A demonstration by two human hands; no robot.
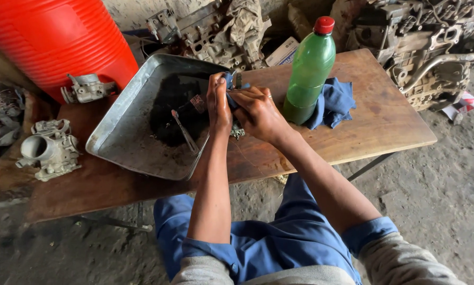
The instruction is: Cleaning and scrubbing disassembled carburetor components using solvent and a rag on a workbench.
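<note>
Both hands pressed close together over the near edge of a metal tray point(122, 119) on a worn wooden surface point(384, 119): left hand point(217, 105) upright, fingers wrapped around a blue rag point(229, 84) and a small metal part point(238, 79) poking out at the top (too hidden to tell what kind); right hand point(255, 112) closed over the same bundle from the side, touching the left. Inside the tray, a dark oily patch and a slim metal tool point(184, 132) lying slantwise. Just right of the hands, a green plastic bottle point(308, 74) with a red cap, upright against a crumpled blue cloth point(334, 103). Far left, a grey carburettor body point(50, 150) and a red ribbed barrel point(57, 39). Behind, grimy engine blocks point(427, 47).
</note>
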